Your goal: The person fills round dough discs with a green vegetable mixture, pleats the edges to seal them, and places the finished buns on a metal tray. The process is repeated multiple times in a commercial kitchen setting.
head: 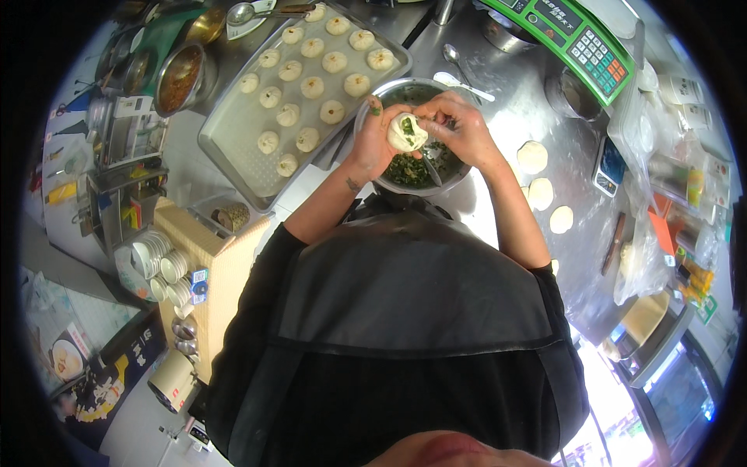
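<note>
My left hand (pixel 376 137) cradles a partly pleated dough bun (pixel 404 138), with chopped green filling showing through its gap. At the bun's right edge, the fingertips of my right hand (pixel 458 125) pinch the dough rim. Both hands are above a steel bowl (pixel 388 188) of chopped green filling (pixel 407 169), where a metal spoon (pixel 432 170) rests. To the left, a perforated metal tray (pixel 233 157) carries several pleated buns (pixel 312 87) in rows. Flat dough rounds (pixel 540 194) lie on the floured steel table (pixel 496 233) at my right.
A bowl of reddish-brown filling (pixel 180 79) stands beyond the tray's left side. A metal spoon (pixel 452 55) and a white spoon (pixel 464 86) lie behind the filling bowl. Rightward are a green scale (pixel 575 44), a small digital scale (pixel 610 166), a steel pot (pixel 572 96) and a wooden-handled tool (pixel 614 244).
</note>
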`<state>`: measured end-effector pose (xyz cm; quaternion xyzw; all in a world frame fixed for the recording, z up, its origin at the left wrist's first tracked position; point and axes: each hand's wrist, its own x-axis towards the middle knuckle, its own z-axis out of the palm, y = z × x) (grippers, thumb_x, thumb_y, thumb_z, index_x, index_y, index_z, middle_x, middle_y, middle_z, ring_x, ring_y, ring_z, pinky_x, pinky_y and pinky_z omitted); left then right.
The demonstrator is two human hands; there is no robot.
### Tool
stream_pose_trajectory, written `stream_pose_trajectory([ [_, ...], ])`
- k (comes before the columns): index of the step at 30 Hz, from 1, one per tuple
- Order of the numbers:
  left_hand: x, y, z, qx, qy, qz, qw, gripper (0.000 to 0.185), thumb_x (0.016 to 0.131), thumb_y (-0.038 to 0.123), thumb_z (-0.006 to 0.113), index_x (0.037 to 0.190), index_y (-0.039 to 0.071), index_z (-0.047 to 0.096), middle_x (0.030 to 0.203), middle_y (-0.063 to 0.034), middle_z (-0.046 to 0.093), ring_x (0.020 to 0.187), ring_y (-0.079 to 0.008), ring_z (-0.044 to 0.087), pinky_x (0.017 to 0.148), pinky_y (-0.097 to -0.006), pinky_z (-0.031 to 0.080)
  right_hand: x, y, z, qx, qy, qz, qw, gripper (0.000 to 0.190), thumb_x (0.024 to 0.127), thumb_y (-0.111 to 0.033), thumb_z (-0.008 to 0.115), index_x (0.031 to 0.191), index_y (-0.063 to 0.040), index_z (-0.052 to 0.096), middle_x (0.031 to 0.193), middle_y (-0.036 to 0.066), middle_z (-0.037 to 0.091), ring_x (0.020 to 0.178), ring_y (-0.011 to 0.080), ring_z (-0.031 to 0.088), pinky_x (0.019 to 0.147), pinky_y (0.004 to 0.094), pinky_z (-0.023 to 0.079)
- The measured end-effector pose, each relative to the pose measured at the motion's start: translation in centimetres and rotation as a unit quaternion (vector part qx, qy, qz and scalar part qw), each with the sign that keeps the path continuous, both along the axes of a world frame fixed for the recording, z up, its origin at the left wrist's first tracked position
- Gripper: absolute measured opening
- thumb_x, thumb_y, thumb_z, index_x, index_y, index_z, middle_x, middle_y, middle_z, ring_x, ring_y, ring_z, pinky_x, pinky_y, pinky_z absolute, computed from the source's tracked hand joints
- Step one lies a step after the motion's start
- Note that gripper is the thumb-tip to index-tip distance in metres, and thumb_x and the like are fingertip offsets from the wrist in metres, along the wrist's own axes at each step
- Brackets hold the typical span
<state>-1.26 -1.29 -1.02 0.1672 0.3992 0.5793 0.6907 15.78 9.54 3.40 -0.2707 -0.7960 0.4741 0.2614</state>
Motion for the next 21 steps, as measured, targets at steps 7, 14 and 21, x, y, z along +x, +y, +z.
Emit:
stream_pose_trajectory([
  [7, -0.03, -0.14, -0.19, -0.006, 0.018, -0.005, 1.000, 0.092, 0.092, 0.084, 0.024, 0.128, 0.005, 0.053, 0.120, -0.0100, 0.064, 0.109, -0.0212, 0.064, 0.075, -0.0403, 0.060, 0.10, -0.23, -0.43, -0.003, -0.002, 0.017, 1.000, 0.015, 0.083, 0.001, 0.076, 0.097, 0.000, 0.072, 0.089, 0.004, 0.059, 0.077, 0.0140, 0.054, 0.071, 0.0288, 0.048],
  [14, -0.04, 0.02, 0.03, 0.006, 0.047, -0.003, 0.999, 0.087, 0.097, 0.077, 0.017, 0.130, 0.005, 0.052, 0.122, -0.0107, 0.063, 0.109, -0.0222, 0.064, 0.082, -0.0422, 0.060, 0.00, -0.45, -0.67, -0.039, -0.009, -0.005, 0.999, 0.014, 0.084, -0.005, 0.078, 0.096, -0.001, 0.071, 0.088, 0.005, 0.060, 0.073, 0.0149, 0.056, 0.067, 0.0299, 0.049],
  [21, 0.23, 0.08, 0.20, 0.022, 0.075, -0.015, 0.997, 0.089, 0.095, 0.081, 0.019, 0.129, 0.006, 0.054, 0.122, -0.0086, 0.062, 0.113, -0.0193, 0.062, 0.079, -0.0394, 0.060, -0.23, -0.48, -0.55, -0.081, -0.032, 0.010, 0.996, 0.016, 0.084, -0.007, 0.078, 0.096, 0.000, 0.069, 0.088, 0.004, 0.061, 0.075, 0.0134, 0.058, 0.070, 0.0291, 0.051],
])
